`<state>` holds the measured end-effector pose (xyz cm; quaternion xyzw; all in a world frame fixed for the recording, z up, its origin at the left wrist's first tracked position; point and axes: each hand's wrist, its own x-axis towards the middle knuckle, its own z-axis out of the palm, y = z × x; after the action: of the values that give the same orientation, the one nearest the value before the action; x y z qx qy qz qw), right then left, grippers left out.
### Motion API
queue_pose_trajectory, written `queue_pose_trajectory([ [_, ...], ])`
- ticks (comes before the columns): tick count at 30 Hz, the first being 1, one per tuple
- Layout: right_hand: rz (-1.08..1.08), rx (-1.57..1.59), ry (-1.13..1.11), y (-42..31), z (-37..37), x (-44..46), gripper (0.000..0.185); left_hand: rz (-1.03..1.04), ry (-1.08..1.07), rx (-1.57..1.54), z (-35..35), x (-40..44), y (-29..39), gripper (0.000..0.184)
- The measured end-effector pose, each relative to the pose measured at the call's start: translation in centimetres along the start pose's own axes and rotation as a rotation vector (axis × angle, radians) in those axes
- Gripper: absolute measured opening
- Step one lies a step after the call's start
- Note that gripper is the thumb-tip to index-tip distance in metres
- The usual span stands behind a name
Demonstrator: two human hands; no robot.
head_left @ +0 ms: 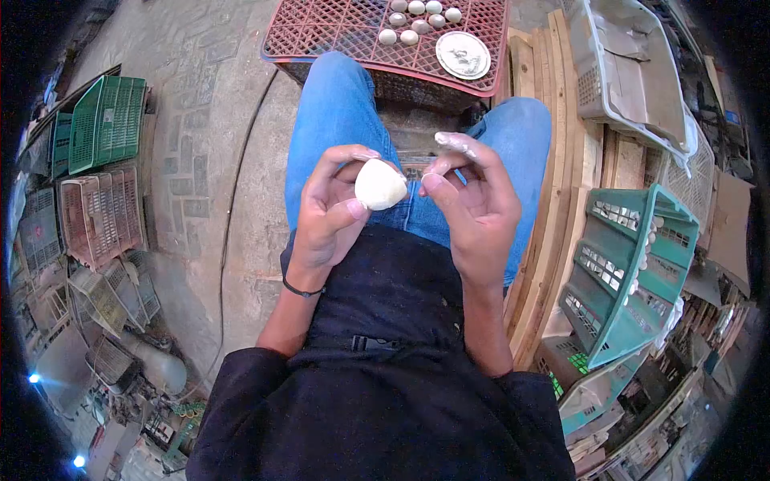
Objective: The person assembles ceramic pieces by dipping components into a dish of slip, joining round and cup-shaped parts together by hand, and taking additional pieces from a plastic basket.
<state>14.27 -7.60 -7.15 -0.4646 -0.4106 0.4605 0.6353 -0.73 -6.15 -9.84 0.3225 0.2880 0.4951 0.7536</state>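
My left hand [330, 188] grips an off-white rounded piece [380, 186] between thumb and fingers, above my lap. The piece is smooth, with a blunt, slightly angular outline. Just right of it and apart from it, my right hand [473, 188] is closed in a pinch, thumb against a finger, with its index finger raised. White paste or powder coats some of the fingertips. Whatever the pinch may hold is too small to make out. Beyond my knees, several similar round pieces [409, 38] and a round white disc [463, 55] smeared with grey lie on an upturned red crate [337, 32].
To the right run long wooden planks [545, 208], with a teal crate [634, 272] holding pale pieces and a white plastic bin [597, 56] beyond. Green [104, 124] and pinkish crates [103, 215] are stacked at left. A dark cable [233, 184] crosses the paved floor.
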Motion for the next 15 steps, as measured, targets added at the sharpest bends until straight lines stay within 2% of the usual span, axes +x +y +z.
queue_pose_trajectory([
  [4,0.028,-0.079,-0.049,-0.2,-0.6,-0.1,0.025,-0.013,-0.015,-0.015,0.2,0.1,0.1,0.053],
  [6,0.173,0.017,-0.042,-0.4,-0.8,-0.4,0.023,-0.047,-0.021,-0.033,0.1,0.0,0.2,0.053],
  [7,0.173,0.017,-0.043,-0.7,-0.7,-0.5,0.023,-0.046,-0.020,-0.033,0.1,0.1,0.2,0.053],
  [10,0.241,-0.140,-0.032,-1.0,-0.4,-0.6,0.023,-0.048,-0.023,-0.039,0.0,0.2,0.3,0.050],
  [12,-0.173,-0.280,-0.099,0.1,-0.3,-0.4,0.025,-0.029,-0.030,-0.140,-0.3,0.2,0.4,0.045],
  [15,-0.251,-0.330,-0.151,0.2,-0.3,-0.3,0.028,0.014,0.017,-0.118,-0.3,0.2,0.3,0.039],
])
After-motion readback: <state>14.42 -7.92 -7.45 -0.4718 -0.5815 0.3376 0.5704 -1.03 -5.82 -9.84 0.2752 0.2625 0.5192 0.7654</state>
